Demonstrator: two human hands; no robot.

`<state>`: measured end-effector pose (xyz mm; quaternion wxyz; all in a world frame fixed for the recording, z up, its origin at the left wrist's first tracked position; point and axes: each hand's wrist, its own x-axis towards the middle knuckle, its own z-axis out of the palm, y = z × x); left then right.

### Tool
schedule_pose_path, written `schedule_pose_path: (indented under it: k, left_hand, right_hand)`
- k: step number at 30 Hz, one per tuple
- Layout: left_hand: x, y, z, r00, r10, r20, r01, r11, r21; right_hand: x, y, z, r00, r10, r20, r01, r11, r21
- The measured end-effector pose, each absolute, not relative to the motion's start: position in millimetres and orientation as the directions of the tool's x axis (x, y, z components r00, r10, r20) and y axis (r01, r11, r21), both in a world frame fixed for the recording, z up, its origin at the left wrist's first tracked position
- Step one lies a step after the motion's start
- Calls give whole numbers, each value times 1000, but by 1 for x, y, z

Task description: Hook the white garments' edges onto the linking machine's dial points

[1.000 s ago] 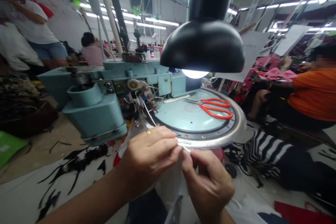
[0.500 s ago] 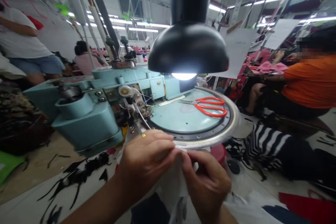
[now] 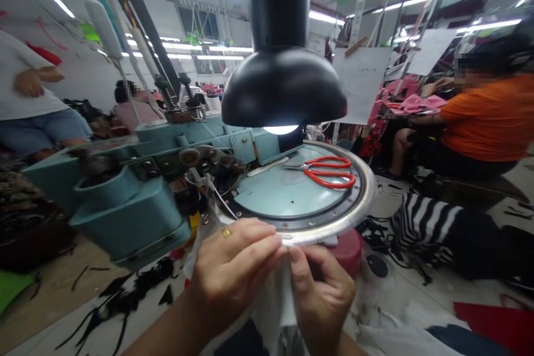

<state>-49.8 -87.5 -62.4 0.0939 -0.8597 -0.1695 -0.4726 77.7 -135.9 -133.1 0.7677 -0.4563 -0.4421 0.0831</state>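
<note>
The white fabric point(image 3: 271, 295) is pinched between the fingers and thumbs of both hands, which are held close together at the near edge of the toothed steel rim point(image 3: 334, 219) of a pale teal circular sewing machine point(image 3: 129, 222). The fabric is gathered up against the rim and hangs down below the hands. A gold ring point(image 3: 226, 232) is worn on the left hand point(image 3: 236, 272), and the right hand point(image 3: 321, 289) is placed just beside it, partly hidden by the fabric.

Red-handled scissors point(image 3: 329, 172) are laid on the flat teal surface point(image 3: 275, 194) inside the rim. A black dome lamp point(image 3: 283, 89) is hung directly ahead, lit, and much of the machine and the room behind is blocked by it. Black fabric scraps point(image 3: 120, 295) are scattered on the floor left of the hands, while black-and-white striped cloth point(image 3: 425, 228) is heaped to the right, beyond a red stool point(image 3: 348, 250). A co-worker in an orange shirt point(image 3: 488, 117) is seated at the right near pink garments point(image 3: 411, 103), a person in a pink top point(image 3: 136, 114) is seated beyond the machine, and a person in a white shirt point(image 3: 25, 83) stands at the left.
</note>
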Motion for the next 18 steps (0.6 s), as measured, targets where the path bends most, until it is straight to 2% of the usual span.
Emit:
schedule_pose_path:
  k: [6, 8, 11, 13, 15, 18]
  left_hand:
    - [-55, -82, -59, 641, 32, 767, 343, -906, -249]
    - [-57, -76, -47, 682, 89, 726, 292, -943, -158]
    - [-55, -68, -24, 732, 309, 607, 257, -951, 174]
    - [-49, -66, -13, 723, 442, 530, 306, -894, 328]
    - [-42, -68, -10, 697, 525, 488, 368, -847, 384]
    - [-37, -73, -13, 661, 574, 484, 427, -818, 386]
  right_hand:
    - [81, -132, -134, 563, 518, 644, 311, 589, -746]
    - [83, -132, -133, 538, 510, 671, 345, 593, -728]
    - [90, -136, -135, 496, 508, 704, 393, 591, -704]
    - [98, -140, -140, 469, 496, 731, 442, 584, -680]
    - [109, -147, -146, 437, 483, 759, 505, 567, -651]
    - [132, -163, -160, 367, 466, 805, 587, 555, -589]
